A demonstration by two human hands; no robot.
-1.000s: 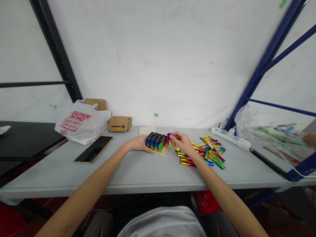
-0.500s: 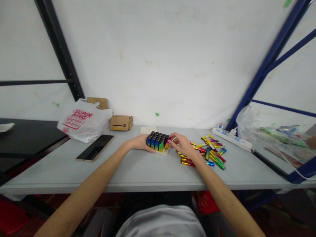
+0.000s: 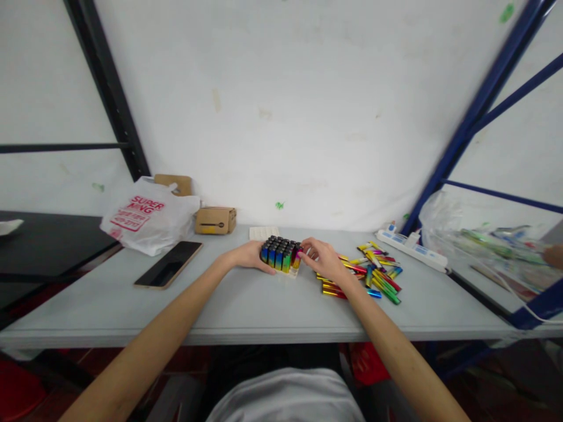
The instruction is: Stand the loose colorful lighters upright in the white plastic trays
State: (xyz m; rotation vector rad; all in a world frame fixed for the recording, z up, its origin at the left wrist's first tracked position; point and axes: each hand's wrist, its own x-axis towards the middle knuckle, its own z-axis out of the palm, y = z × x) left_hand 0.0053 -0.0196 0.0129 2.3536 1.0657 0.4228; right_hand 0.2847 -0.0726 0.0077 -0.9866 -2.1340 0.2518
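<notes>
Upright metallic lighters (image 3: 279, 252) with black tops stand packed in rows on a pale tray (image 3: 290, 272) near the middle of the table. Around the left side of this block is my left hand (image 3: 252, 256), its thumb along the near edge and its other fingers partly hidden behind. My right hand (image 3: 323, 258) pinches a red, yellow and pink lighter (image 3: 297, 258) upright at the block's right end. To the right of that hand lies a loose heap of shiny lighters (image 3: 380, 272) in yellow, red, green and blue, partly covered by my forearm.
A phone (image 3: 169, 265) lies at the left, near a white plastic bag (image 3: 152, 217) and a small cardboard box (image 3: 215, 220). A pale flat card (image 3: 264, 232) rests behind the block. At the right back are a power strip (image 3: 413, 249) and a blue frame (image 3: 466, 135).
The lighter at the right end stands more in view, and my right fingers have shifted slightly around its top. My left hand stays at the block's side.
</notes>
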